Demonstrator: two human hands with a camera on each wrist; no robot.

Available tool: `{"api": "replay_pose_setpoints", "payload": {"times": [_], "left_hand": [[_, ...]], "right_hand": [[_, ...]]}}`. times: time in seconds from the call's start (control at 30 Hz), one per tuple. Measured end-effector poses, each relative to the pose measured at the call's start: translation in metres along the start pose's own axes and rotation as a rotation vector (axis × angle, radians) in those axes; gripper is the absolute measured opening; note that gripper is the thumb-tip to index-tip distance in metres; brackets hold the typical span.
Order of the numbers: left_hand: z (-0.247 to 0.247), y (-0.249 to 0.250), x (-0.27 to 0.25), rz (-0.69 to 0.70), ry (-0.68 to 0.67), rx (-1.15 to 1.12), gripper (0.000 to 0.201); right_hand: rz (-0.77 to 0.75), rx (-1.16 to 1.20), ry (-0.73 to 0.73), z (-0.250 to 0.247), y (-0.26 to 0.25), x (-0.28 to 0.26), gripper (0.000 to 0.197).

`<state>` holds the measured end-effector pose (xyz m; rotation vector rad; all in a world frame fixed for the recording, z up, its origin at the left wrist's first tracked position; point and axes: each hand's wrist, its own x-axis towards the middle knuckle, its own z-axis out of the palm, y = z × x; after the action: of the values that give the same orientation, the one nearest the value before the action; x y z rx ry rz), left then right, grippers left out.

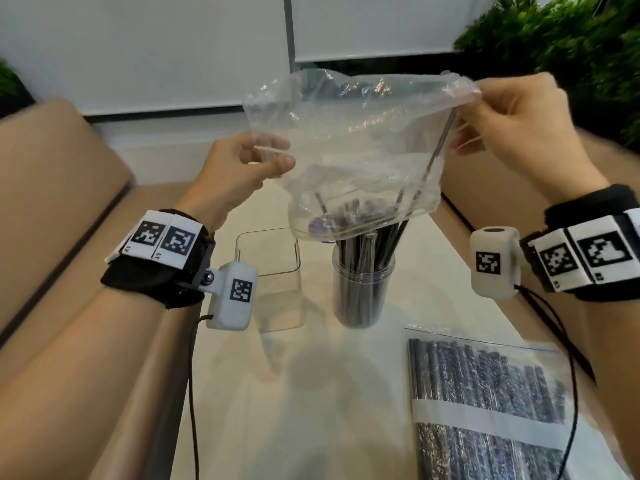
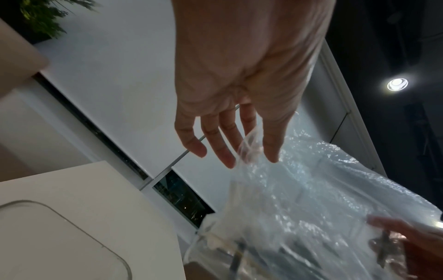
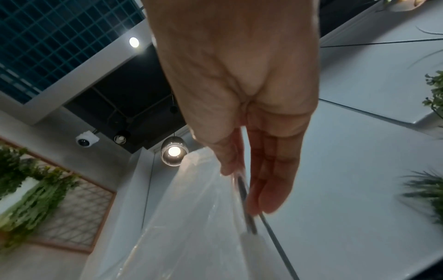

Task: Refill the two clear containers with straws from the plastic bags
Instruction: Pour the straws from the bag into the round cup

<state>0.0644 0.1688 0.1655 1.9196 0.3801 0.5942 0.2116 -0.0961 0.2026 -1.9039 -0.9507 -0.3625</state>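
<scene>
Straws (image 1: 363,268) fill the round jar (image 1: 363,292); both hands' fingers (image 1: 273,164) pinch the nearly emptied bag (image 1: 346,147). Square container (image 1: 273,271) and full bag (image 1: 485,393) remain.

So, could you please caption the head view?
Both hands tip a bag of straws into the round container.

Second bag (image 1: 491,407), at five o'clock, cut off by bottom edge; round cup (image 1: 362,289) mouth hidden behind held bag (image 1: 349,147); straw count unreadable
</scene>
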Motion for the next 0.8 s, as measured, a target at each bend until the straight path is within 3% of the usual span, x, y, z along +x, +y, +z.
{"api": "replay_pose_setpoints", "payload": {"times": [0.2,0.3,0.47,0.8], "left_hand": [[0.0,0.004,0.002,0.095,0.165,-0.139,0.009],[0.002,0.008,0.003,0.112,0.153,-0.172,0.005],[0.005,0.005,0.001,0.131,0.086,-0.093,0.019],[0.009,0.011,0.002,0.298,0.27,-0.164,0.032]], "right_hand": [[0.01,-0.012,0.088,0.008,0.002,0.0,0.023],[0.031,-0.033,0.103,0.012,0.004,0.001,0.023],[0.037,0.007,0.232,0.014,0.006,0.004,0.015],[-0.092,-0.065,0.399,0.013,0.0,0.006,0.017]]}}
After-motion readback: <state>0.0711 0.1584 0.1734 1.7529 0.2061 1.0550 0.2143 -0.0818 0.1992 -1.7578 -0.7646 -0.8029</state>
